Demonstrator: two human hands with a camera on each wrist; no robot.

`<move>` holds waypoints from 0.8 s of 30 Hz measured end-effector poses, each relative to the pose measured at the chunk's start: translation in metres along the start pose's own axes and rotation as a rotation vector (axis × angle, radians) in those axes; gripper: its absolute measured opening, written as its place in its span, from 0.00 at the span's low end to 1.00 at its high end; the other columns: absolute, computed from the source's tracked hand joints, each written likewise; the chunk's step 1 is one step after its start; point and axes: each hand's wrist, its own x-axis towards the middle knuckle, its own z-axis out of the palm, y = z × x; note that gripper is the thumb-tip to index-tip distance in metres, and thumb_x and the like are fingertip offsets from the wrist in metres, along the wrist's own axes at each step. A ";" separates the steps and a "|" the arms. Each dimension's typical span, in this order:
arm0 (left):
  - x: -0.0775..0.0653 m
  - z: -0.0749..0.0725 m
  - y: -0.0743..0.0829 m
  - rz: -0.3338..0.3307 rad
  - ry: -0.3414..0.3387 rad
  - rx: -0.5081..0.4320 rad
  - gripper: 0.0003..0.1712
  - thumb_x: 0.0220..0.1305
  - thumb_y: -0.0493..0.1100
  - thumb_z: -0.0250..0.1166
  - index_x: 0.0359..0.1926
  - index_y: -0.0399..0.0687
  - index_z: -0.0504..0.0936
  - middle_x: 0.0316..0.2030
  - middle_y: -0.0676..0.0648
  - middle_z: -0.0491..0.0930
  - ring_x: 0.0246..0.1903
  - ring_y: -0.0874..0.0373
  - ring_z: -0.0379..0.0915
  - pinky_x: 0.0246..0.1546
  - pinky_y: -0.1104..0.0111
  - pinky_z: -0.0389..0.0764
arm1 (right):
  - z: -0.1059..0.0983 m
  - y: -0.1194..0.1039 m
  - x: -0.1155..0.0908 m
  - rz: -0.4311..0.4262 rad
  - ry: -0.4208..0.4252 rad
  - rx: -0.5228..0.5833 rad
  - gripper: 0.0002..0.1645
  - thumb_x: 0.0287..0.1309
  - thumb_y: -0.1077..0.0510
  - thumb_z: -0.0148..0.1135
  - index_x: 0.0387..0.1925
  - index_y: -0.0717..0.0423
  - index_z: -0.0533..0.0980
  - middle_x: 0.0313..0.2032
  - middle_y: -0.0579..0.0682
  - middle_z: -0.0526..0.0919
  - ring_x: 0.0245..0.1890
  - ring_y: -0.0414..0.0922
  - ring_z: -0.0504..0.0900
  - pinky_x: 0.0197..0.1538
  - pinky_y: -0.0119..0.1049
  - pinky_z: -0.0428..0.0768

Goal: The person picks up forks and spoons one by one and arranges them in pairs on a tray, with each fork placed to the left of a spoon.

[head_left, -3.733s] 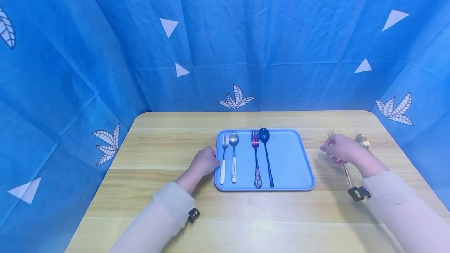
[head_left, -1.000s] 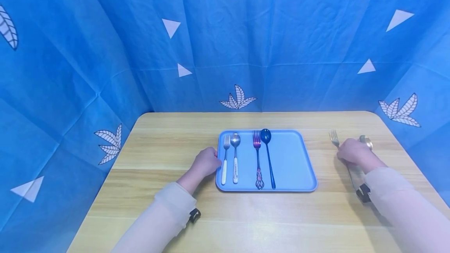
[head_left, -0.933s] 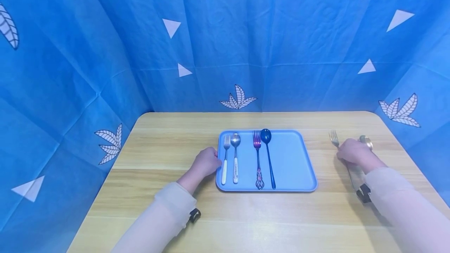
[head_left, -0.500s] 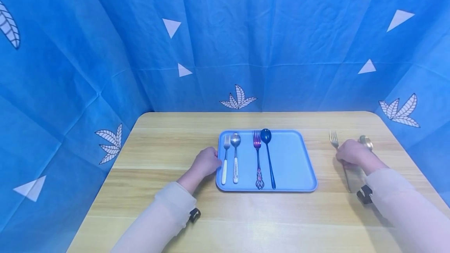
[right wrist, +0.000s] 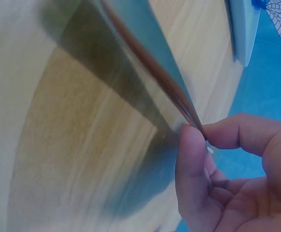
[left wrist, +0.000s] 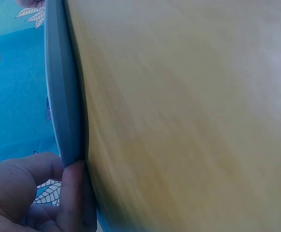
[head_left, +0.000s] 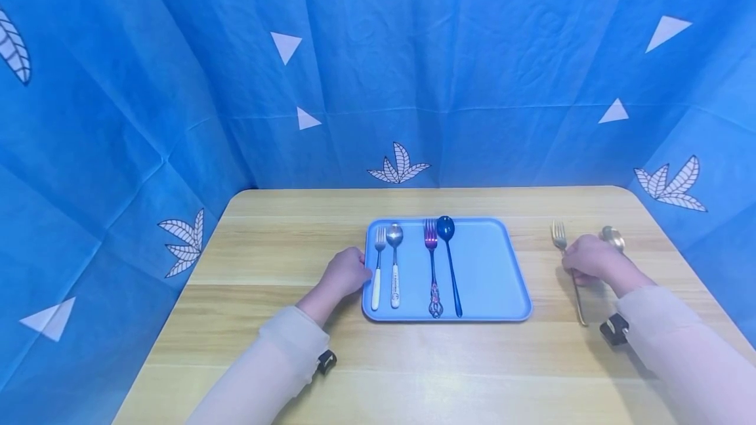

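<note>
Cutlery is found both on and off the blue tray (head_left: 485,267), so the work is judged partly done. The tray's left rim is pinched between thumb and finger of the left hand (head_left: 344,272). Just inside that rim, a white-handled fork (head_left: 376,288) and a white-handled spoon (head_left: 395,283) are laid side by side; near the tray's middle, a purple fork (head_left: 431,239) and a dark blue spoon (head_left: 445,228) are set as a second pair. Right of the tray and apart from it, a gold fork (head_left: 558,236) is gripped by its handle in the right hand (head_left: 592,259); whether it is fully clear of the desk (head_left: 413,372) cannot be told. Farther right of the tray, a gold spoon (head_left: 613,237) is seen, its handle mostly hidden. Two pairs may be counted as placed, with the gold pair outstanding.
</note>
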 end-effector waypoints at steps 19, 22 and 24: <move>0.003 0.002 -0.001 0.005 0.006 0.009 0.04 0.60 0.35 0.63 0.34 0.41 0.76 0.28 0.45 0.76 0.28 0.52 0.72 0.28 0.66 0.73 | -0.006 -0.023 -0.006 -0.030 0.000 0.023 0.10 0.65 0.63 0.56 0.34 0.70 0.73 0.23 0.49 0.74 0.23 0.41 0.74 0.33 0.37 0.83; 0.003 0.002 -0.001 0.000 0.004 -0.005 0.04 0.60 0.35 0.63 0.34 0.41 0.76 0.28 0.45 0.76 0.28 0.52 0.72 0.28 0.65 0.73 | -0.006 -0.027 -0.007 -0.036 0.004 0.028 0.18 0.63 0.63 0.56 0.44 0.78 0.72 0.27 0.52 0.76 0.25 0.43 0.76 0.34 0.38 0.84; 0.002 0.002 -0.001 -0.005 0.001 -0.014 0.03 0.60 0.35 0.63 0.34 0.41 0.76 0.28 0.45 0.76 0.28 0.52 0.72 0.28 0.65 0.73 | -0.006 -0.030 -0.007 -0.043 0.007 0.024 0.22 0.62 0.62 0.57 0.48 0.80 0.70 0.29 0.54 0.77 0.27 0.43 0.77 0.35 0.39 0.84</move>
